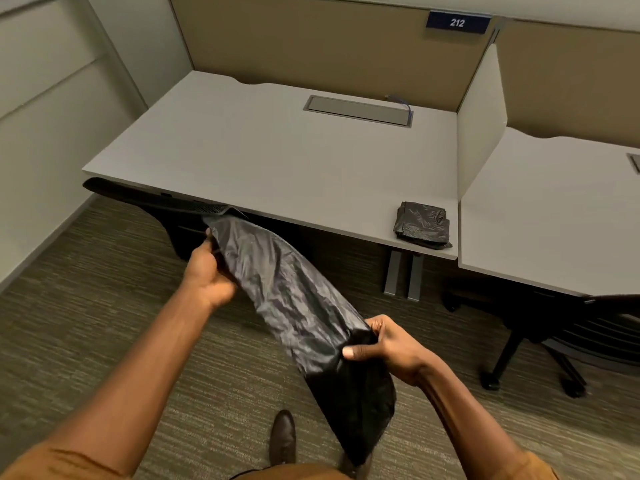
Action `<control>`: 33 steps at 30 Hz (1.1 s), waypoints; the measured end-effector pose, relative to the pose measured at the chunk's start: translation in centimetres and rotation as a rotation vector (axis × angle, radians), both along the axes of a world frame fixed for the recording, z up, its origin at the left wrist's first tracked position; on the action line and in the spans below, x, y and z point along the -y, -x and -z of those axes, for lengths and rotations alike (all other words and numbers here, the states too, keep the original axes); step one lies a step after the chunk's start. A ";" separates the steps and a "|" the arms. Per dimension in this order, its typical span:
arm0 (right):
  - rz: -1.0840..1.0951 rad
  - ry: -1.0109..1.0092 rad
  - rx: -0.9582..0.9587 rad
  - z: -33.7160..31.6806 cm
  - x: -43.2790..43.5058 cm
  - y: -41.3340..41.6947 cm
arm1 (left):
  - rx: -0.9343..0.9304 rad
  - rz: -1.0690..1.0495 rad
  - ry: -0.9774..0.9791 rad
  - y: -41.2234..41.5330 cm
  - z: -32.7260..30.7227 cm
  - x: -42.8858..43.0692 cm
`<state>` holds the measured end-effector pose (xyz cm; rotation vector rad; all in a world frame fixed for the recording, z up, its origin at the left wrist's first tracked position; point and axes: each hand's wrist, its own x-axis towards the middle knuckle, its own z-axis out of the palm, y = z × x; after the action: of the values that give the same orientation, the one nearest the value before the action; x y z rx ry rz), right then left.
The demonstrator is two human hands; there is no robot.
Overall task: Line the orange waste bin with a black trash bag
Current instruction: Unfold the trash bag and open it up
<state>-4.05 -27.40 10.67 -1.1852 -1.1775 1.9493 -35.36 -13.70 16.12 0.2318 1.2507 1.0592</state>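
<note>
Fingers (pixel 207 252) of the left hand (pixel 207 275) and right hand (pixel 384 344) pinch a crinkled, glossy black trash bag (pixel 294 299) stretched between them.

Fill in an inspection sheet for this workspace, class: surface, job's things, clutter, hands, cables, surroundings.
Surface: grey desk, bare apart from the items below.
Job's things: black trash bag stretched between both hands; orange bin not seen.
Clutter: folded black bags at the desk's front right corner.
Hands: left hand grips the bag's far end; right hand grips it nearer the body.
Cables: blue cable beside the desk's cable hatch.
Surroundings: number plate 212, white divider, office chair, carpet.
</note>
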 end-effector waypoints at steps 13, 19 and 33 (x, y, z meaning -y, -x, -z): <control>0.939 0.275 -0.354 -0.7 -2.9 2.1 | 0.239 0.632 0.037 -8.5 3.2 12.1; 1.118 0.430 -0.258 -0.5 -3.8 1.6 | -0.205 0.590 -0.082 -8.6 2.3 12.5; 0.603 -0.220 0.356 -2.4 1.5 5.0 | -0.480 0.306 -0.145 -8.7 2.7 12.0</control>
<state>-9.02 -28.85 13.10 -1.5809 -1.0081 1.1670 -26.70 -25.73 13.43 0.8007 1.5044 0.8523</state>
